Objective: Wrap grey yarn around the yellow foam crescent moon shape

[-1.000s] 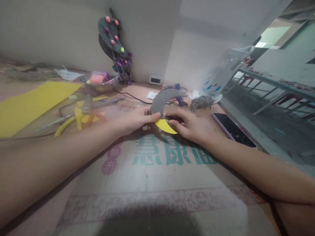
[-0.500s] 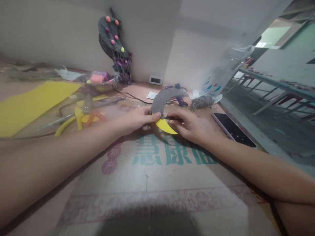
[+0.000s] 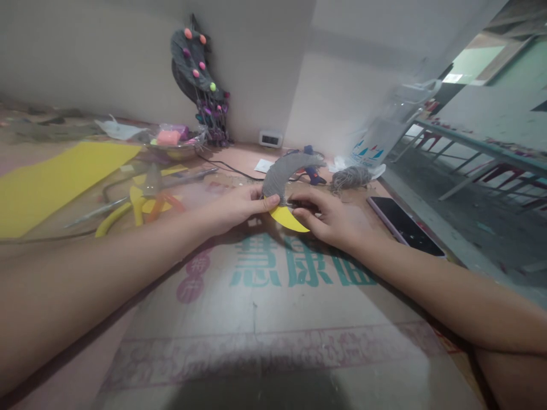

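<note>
A crescent moon shape is held up above the cardboard. Grey yarn is wound over its upper part, while its lower tip is bare yellow. My left hand grips it at the left edge, thumb on the front where the yarn meets the yellow. Close beside its inner curve, my right hand is pinched with fingers curled; a thin strand of grey yarn seems to run from the crescent to these fingertips. The exact hold of the right fingertips is partly hidden.
Yellow-handled pliers and a yellow sheet lie left. A grey yarn ball, a clear plastic jug and a phone are right. Behind are a blue glue gun, a small clock and a decorated grey crescent.
My right fingers have shifted slightly at the crescent's inner edge, with the fingertips a little further apart. The left hand and the crescent stay nearly still.
</note>
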Demonstrator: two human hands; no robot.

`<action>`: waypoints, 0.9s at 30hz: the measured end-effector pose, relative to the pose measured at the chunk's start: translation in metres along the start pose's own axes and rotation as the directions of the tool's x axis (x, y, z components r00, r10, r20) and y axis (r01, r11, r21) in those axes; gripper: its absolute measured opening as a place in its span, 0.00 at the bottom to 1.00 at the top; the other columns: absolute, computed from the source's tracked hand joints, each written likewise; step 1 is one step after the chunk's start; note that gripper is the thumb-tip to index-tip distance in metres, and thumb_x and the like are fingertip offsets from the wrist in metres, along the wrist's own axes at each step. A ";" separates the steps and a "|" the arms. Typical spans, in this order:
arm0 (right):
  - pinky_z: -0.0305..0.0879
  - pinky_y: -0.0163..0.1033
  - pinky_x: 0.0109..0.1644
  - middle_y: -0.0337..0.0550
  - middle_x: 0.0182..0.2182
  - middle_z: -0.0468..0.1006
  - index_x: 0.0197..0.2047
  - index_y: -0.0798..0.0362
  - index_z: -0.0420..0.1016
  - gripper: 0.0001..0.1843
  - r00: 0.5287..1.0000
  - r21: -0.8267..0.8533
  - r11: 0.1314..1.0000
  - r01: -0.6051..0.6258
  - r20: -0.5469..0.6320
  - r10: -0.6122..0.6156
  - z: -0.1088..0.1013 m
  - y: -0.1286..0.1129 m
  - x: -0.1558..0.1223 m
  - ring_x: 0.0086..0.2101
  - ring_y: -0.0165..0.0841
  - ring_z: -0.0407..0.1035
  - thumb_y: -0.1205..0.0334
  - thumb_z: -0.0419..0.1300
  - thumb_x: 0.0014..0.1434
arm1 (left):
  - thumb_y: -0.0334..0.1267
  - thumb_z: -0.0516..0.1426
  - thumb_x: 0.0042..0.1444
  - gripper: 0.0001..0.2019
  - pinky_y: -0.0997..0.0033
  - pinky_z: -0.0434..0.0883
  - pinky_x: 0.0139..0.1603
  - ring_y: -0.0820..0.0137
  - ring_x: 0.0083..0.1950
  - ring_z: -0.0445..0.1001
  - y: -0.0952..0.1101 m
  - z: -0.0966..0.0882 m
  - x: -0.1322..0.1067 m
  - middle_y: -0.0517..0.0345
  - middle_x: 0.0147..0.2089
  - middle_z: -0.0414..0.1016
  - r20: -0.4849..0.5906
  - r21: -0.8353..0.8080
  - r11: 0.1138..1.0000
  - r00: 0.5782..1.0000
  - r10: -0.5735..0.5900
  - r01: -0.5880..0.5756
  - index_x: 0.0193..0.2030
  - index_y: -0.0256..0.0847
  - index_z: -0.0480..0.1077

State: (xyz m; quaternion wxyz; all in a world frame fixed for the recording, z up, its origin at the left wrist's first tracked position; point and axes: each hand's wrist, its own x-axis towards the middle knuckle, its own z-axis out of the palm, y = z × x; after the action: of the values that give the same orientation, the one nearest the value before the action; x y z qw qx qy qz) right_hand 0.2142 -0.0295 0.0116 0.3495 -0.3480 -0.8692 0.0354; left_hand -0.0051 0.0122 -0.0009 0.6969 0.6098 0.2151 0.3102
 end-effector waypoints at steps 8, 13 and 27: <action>0.66 0.39 0.40 0.46 0.37 0.80 0.45 0.53 0.74 0.11 0.999 -0.046 0.998 0.049 0.005 -0.049 0.001 0.002 0.000 0.36 0.34 0.72 0.57 0.55 0.66 | 0.48 0.65 0.52 0.17 0.78 0.64 0.23 0.77 0.24 0.67 0.000 0.003 0.000 0.59 0.29 0.72 -0.018 0.039 0.999 1.000 -0.001 0.002 0.40 0.35 0.72; 0.65 0.38 0.37 0.44 0.34 0.80 0.43 0.53 0.74 0.09 0.998 -0.051 0.997 0.057 -0.010 -0.058 0.003 0.004 0.000 0.33 0.33 0.71 0.58 0.56 0.65 | 0.48 0.66 0.51 0.18 0.75 0.68 0.26 0.74 0.26 0.71 0.000 0.001 0.001 0.57 0.31 0.74 -0.012 0.064 0.998 1.000 0.010 -0.010 0.40 0.35 0.72; 0.63 0.36 0.34 0.43 0.33 0.77 0.39 0.53 0.72 0.11 0.966 0.164 0.959 -0.230 -0.082 0.246 0.004 0.001 0.003 0.31 0.32 0.68 0.54 0.58 0.61 | 0.53 0.62 0.54 0.19 0.76 0.65 0.24 0.75 0.26 0.69 -0.002 0.002 0.001 0.56 0.31 0.74 -0.083 0.214 0.977 0.996 0.042 -0.023 0.40 0.37 0.71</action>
State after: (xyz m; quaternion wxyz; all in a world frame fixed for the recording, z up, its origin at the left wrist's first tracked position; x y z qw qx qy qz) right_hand 0.2108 -0.0266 0.0103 0.4121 -0.4237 -0.7967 0.1263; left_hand -0.0027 0.0117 -0.0022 0.6125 0.6701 0.2673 0.3231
